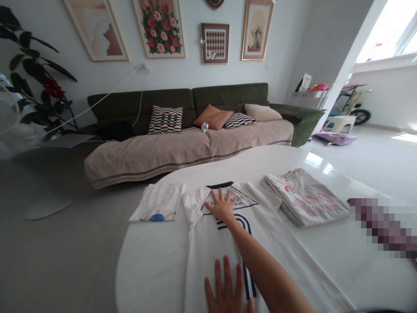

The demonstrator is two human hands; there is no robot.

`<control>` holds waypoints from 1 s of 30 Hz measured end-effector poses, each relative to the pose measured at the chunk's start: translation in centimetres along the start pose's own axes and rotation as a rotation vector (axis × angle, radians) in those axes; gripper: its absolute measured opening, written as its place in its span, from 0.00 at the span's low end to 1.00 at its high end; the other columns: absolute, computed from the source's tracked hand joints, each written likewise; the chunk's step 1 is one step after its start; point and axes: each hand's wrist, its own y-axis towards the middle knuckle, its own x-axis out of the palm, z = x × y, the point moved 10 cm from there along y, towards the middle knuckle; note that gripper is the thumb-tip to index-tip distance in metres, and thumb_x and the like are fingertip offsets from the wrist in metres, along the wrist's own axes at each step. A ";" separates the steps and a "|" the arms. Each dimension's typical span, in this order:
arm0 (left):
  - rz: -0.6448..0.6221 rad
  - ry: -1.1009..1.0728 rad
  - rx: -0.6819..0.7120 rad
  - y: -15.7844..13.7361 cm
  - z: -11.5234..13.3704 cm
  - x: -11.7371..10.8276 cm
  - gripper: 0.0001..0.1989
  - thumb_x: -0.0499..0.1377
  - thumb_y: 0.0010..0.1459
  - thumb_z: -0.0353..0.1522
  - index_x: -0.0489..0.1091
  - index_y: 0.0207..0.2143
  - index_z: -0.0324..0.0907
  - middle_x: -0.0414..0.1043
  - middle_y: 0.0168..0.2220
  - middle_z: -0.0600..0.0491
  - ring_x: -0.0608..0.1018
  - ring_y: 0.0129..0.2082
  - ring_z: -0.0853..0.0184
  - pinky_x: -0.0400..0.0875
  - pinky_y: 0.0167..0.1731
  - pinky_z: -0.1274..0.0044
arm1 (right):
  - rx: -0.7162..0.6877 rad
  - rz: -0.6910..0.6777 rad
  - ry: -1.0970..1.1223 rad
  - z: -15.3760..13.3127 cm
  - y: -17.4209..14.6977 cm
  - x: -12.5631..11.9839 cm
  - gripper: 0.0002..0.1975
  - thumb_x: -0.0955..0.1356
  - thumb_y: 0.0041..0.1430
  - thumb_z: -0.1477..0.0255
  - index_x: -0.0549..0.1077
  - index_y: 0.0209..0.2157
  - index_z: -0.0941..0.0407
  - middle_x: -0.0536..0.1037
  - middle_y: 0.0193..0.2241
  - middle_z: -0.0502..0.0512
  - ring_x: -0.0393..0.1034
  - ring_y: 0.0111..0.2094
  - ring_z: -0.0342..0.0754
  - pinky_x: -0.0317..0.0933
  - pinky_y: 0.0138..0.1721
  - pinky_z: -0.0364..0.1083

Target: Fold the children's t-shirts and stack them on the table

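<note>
A white T-shirt (215, 243) with a navy collar, lettering across the chest and curved navy stripes lies spread flat on the white table. My right hand (222, 208) rests palm down on its chest print just below the collar, fingers spread, the forearm crossing the shirt. Lower down, my left hand (224, 287) lies flat on the body of the shirt with its fingers apart; the wrist is cut off by the bottom edge. Neither hand grips the cloth. The shirt's lower hem is out of view.
A folded white garment (159, 202) lies left of the shirt, and a folded stack of light shirts (309, 198) sits on its right. The white table (146, 261) has a rounded edge. Behind it stands a green sofa (228, 93) with cushions. A pixelated purple shape (381, 226) lies at right.
</note>
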 end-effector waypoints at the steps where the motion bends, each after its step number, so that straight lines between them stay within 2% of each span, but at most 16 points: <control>1: 0.011 -0.007 -0.003 0.0 0.0 -0.1 0.29 0.49 0.52 0.41 0.48 0.57 0.59 0.50 0.59 0.53 0.56 0.57 0.49 0.45 0.50 0.48 | -0.004 0.016 0.001 0.0 0.0 0.0 0.38 0.46 0.51 0.43 0.42 0.61 0.45 0.38 0.63 0.54 0.20 0.59 0.68 0.20 0.48 0.71; 6: 0.097 -0.036 0.009 -0.2 0.2 -0.9 0.29 0.52 0.51 0.41 0.51 0.57 0.57 0.53 0.58 0.51 0.58 0.57 0.49 0.46 0.50 0.49 | 0.002 0.059 0.018 0.2 0.3 -0.1 0.36 0.47 0.52 0.44 0.45 0.60 0.44 0.40 0.62 0.54 0.22 0.60 0.67 0.22 0.48 0.70; 10: 0.211 -0.044 0.017 -0.5 0.5 -2.0 0.30 0.54 0.49 0.41 0.54 0.56 0.56 0.55 0.58 0.51 0.58 0.57 0.50 0.47 0.51 0.51 | 0.005 0.029 0.028 0.1 0.1 -0.4 0.35 0.48 0.54 0.47 0.44 0.60 0.46 0.39 0.63 0.55 0.23 0.60 0.65 0.24 0.50 0.70; 15: 0.359 -0.037 0.047 -1.0 0.8 -3.2 0.29 0.55 0.48 0.40 0.59 0.54 0.53 0.59 0.56 0.49 0.59 0.56 0.50 0.46 0.52 0.52 | -0.079 0.053 0.038 -2.5 -1.9 -0.8 0.34 0.51 0.57 0.51 0.44 0.61 0.54 0.36 0.63 0.59 0.25 0.61 0.59 0.27 0.54 0.64; 19: 0.366 -0.013 0.062 -1.1 0.9 -3.1 0.27 0.55 0.48 0.40 0.61 0.53 0.50 0.59 0.56 0.48 0.57 0.57 0.49 0.45 0.52 0.52 | -0.173 -0.015 0.067 -4.7 -3.7 1.2 0.31 0.51 0.59 0.56 0.46 0.61 0.55 0.41 0.62 0.59 0.30 0.62 0.57 0.30 0.55 0.61; 23: 0.329 -0.005 0.076 -1.1 0.9 -2.9 0.28 0.54 0.48 0.40 0.61 0.54 0.47 0.58 0.57 0.46 0.56 0.57 0.48 0.46 0.51 0.51 | -0.175 0.009 0.078 -5.1 -3.7 1.4 0.28 0.51 0.60 0.57 0.46 0.60 0.49 0.43 0.62 0.55 0.29 0.62 0.56 0.27 0.55 0.63; 26: 0.342 -0.043 0.091 -1.3 0.8 -3.1 0.27 0.54 0.49 0.39 0.62 0.53 0.48 0.57 0.57 0.46 0.57 0.57 0.49 0.48 0.51 0.52 | -0.151 0.015 0.140 -5.2 -3.7 0.6 0.25 0.51 0.61 0.59 0.54 0.58 0.50 0.47 0.61 0.57 0.34 0.61 0.56 0.32 0.54 0.63; 30: 0.361 -0.093 0.094 -1.4 0.7 -2.9 0.26 0.55 0.49 0.38 0.63 0.52 0.48 0.58 0.57 0.47 0.58 0.57 0.50 0.50 0.51 0.53 | -0.190 0.058 0.194 -6.8 -5.1 -1.0 0.26 0.52 0.59 0.54 0.71 0.43 0.55 0.58 0.56 0.62 0.44 0.58 0.57 0.41 0.53 0.57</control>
